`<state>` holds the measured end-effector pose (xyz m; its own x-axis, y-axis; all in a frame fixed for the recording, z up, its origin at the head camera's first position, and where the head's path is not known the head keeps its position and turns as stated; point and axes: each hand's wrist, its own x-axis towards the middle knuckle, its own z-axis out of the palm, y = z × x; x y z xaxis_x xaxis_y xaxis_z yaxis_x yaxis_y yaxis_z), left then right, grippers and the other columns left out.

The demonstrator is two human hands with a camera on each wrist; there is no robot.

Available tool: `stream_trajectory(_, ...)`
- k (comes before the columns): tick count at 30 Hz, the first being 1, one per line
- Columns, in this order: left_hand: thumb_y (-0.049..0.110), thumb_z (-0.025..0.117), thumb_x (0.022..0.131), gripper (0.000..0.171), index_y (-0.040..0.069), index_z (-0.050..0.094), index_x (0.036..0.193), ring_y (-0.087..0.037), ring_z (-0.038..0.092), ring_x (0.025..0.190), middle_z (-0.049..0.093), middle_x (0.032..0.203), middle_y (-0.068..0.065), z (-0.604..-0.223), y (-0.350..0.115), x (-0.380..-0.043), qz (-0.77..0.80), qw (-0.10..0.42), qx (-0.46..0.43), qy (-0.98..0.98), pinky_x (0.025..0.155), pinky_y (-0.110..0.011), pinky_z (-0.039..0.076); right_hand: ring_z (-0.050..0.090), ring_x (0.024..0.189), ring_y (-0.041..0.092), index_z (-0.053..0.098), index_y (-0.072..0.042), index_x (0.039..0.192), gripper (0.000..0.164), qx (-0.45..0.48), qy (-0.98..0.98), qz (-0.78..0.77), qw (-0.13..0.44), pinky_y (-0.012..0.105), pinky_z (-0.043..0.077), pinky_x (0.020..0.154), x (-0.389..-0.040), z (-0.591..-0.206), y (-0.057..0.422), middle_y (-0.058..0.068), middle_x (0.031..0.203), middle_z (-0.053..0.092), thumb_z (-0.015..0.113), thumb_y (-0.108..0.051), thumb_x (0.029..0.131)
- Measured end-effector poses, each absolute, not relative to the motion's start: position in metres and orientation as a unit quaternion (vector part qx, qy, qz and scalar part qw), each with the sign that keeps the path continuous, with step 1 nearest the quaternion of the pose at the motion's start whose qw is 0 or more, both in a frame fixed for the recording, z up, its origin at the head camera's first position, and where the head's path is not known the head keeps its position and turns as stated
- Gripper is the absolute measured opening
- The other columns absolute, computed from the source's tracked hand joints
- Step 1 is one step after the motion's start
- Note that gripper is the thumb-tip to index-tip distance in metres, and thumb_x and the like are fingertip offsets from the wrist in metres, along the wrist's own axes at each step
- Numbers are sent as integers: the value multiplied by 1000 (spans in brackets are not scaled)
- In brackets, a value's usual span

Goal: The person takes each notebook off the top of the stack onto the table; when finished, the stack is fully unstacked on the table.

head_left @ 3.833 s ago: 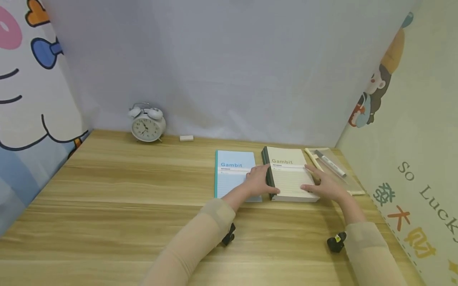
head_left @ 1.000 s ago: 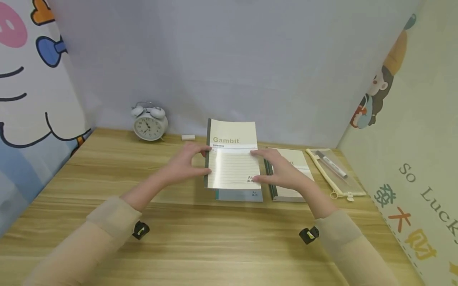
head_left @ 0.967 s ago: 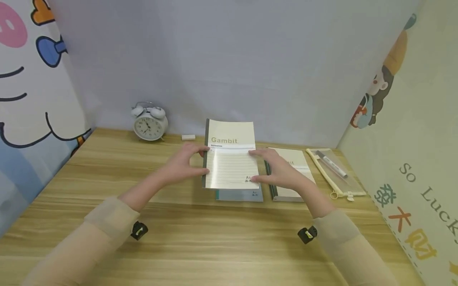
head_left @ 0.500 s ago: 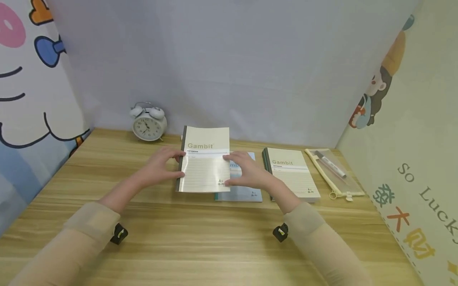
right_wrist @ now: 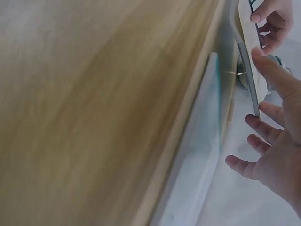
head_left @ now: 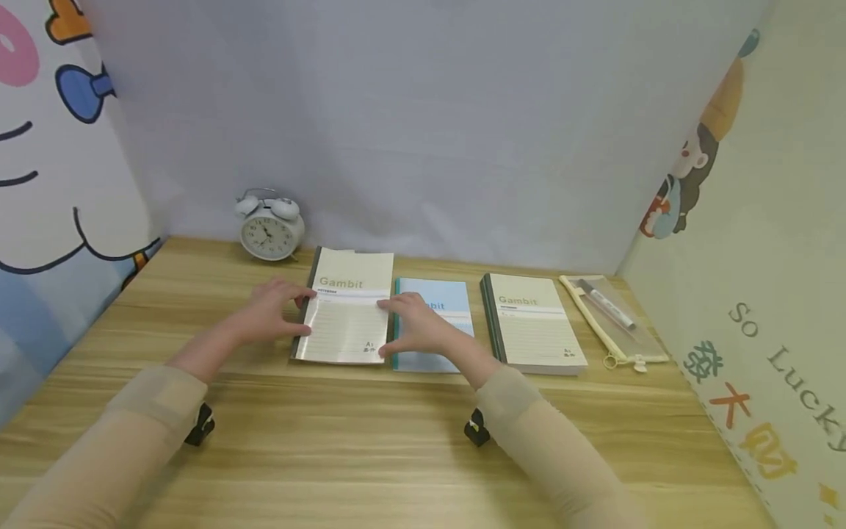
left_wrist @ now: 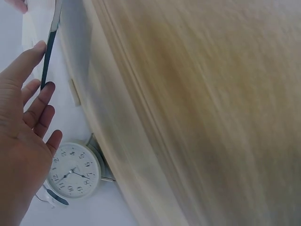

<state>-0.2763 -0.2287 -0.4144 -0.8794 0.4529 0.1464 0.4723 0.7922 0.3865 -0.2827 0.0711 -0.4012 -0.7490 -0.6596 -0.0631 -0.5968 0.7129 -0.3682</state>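
A cream Gambit notebook (head_left: pixel 349 316) with a dark spine is held between both hands, left of a blue notebook (head_left: pixel 432 360). My left hand (head_left: pixel 264 312) pinches its spine side, thumb on the cover and fingers beneath. On the opposite edge, my right hand (head_left: pixel 423 328) grips in the same way, its wrist crossing over the blue notebook. Both wrist views show the cream notebook's edge (left_wrist: pixel 46 66) raised off the wooden table and tilted. In the right wrist view, the blue notebook (right_wrist: pixel 193 155) lies flat below it.
A stack of cream notebooks (head_left: pixel 535 323) lies to the right, beside a mesh zip pouch (head_left: pixel 641 342) with a marker (head_left: pixel 609 305) on or in it. A white alarm clock (head_left: pixel 271 234) stands at the back left. A small white eraser (left_wrist: pixel 74 92) lies behind the held notebook.
Both hands lifted the cream notebook from the stack on the right, carried it left over the blue notebook, and lowered it towards the table. The blue notebook and stack are uncovered again.
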Motion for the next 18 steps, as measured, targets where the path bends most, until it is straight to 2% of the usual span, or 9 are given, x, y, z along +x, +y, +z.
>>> stream_trajectory(7, 36, 77, 76, 65, 1, 57, 126, -31, 49, 104, 62, 103, -10, -423, -237, -279, -186, -5, -240, -953, 93, -57, 34, 24, 139, 33, 38, -15, 145, 89, -324, 926, -160, 113, 53, 29, 109, -284, -412, 60, 10, 148, 36, 77, -48, 73)
stream_trajectory(18, 39, 74, 80, 61, 6, 57, 128, -33, 46, 108, 61, 114, -15, -427, -240, -278, -191, -51, -221, -955, 99, -62, 28, 25, 137, 29, 37, -21, 146, 88, -299, 937, -122, 134, 49, 29, 109, -287, -421, 55, 8, 147, 36, 75, -53, 74)
